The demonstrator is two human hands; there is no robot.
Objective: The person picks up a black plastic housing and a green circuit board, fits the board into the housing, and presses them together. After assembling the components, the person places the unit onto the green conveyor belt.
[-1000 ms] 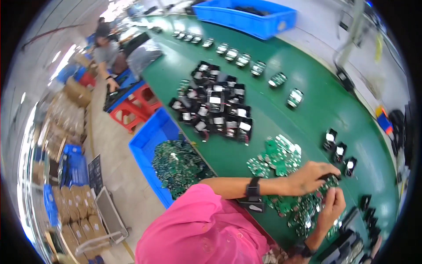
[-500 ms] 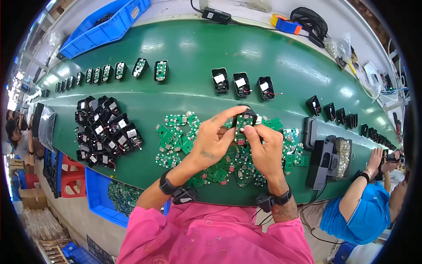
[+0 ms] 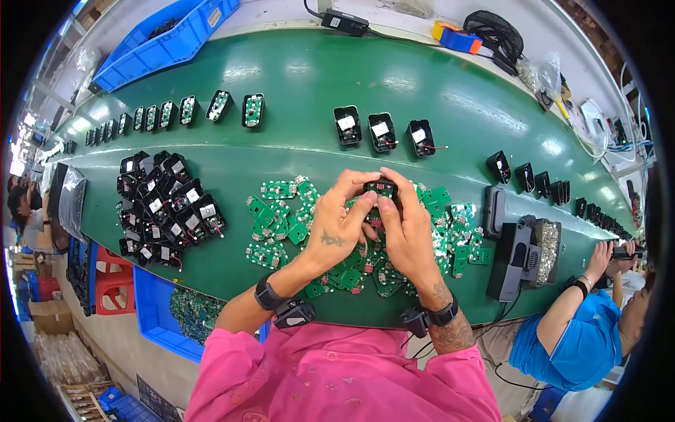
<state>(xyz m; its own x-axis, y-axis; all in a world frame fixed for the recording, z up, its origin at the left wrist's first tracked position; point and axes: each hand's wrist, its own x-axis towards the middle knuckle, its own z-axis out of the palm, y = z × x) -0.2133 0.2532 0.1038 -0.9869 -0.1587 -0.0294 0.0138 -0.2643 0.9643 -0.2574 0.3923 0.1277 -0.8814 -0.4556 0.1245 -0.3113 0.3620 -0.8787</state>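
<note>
Between both hands, over the middle of the bench, is a small black plastic case with a circuit board in its opening. My left hand grips its left side, the index finger curled over the far edge and the thumb on the board. My right hand closes round the right side, its thumb also pressing near the board's near end. The thumbs and fingers hide much of the case. Beneath the hands lies a loose spread of green circuit boards, several reaching out on either side.
A heap of black cases lies left on the green bench. Three open cases stand beyond my hands; board-fitted cases form a row far left. At right are a grey-black device and a co-worker in blue.
The case has tilted, so less of its board shows. My right hand has moved up and left, its fingers now wrapping the far right side; both thumbs press at the board.
</note>
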